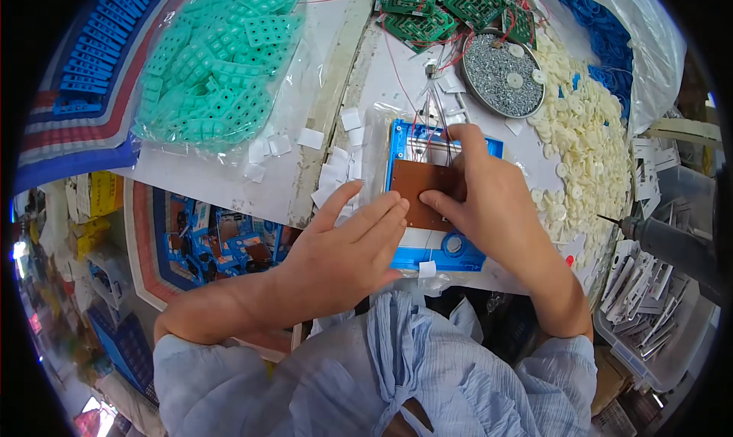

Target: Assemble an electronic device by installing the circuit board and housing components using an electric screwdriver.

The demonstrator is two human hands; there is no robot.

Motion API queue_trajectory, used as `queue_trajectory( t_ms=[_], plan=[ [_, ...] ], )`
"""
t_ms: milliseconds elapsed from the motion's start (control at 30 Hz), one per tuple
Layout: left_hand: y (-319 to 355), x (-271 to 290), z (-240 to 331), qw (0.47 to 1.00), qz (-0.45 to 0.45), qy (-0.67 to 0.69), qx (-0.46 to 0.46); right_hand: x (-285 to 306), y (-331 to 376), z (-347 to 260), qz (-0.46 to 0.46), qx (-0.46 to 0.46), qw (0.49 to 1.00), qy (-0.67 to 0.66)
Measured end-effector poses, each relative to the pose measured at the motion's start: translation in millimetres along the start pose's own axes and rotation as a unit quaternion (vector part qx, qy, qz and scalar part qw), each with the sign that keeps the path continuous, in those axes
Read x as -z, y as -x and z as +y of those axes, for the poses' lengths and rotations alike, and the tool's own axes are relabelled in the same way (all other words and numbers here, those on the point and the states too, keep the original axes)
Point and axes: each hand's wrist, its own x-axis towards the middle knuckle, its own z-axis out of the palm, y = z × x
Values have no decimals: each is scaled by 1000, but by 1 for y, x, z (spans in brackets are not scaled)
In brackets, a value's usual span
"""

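A brown circuit board (pixel 416 185) lies over a blue plastic housing (pixel 397 254) on the white table, its plain brown side up. My right hand (pixel 496 196) grips the board's right part, with the thumb on top and the index finger curled at the far edge. Thin red and dark wires run from there, along with slim metal prongs (pixel 439 105) that look like tweezers; whether my hand holds them I cannot tell. My left hand (pixel 347 246) has its fingers stretched out, their tips at the board's left edge. A round ring (pixel 453 244) shows at the housing's near right.
Beyond the housing stand a round dish of small screws (pixel 500 74) and wired green circuit boards (pixel 420 25). Cream plastic pieces (pixel 584 154) pile up on the right, near a dark power screwdriver (pixel 664 242). Bagged green keypads (pixel 221 63) and white squares (pixel 332 170) lie left.
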Motion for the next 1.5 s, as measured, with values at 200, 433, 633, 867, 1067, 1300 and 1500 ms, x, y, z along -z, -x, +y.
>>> queue_trajectory(
  t_ms=[200,433,633,867,1067,1300,1500],
  plan=[
    [-4,3,0,999,-43,-16,-21,-2,41,12,74,275,954,98],
    [-10,8,-4,998,-50,-8,-48,-20,58,-3,-50,217,958,179],
    [-18,19,-5,991,-108,-10,-72,-15,59,1,-47,236,953,185],
    [-139,33,-64,992,-108,22,-61,-21,61,-4,-36,231,948,217],
    [-250,-20,-103,986,-55,-156,12,-24,62,-5,-27,229,951,203],
    [-265,-42,-105,990,-16,-140,-4,-26,63,-1,-21,227,955,190],
    [-270,-46,-108,987,54,-151,-3,-26,64,-5,-17,219,951,217]
  ],
)
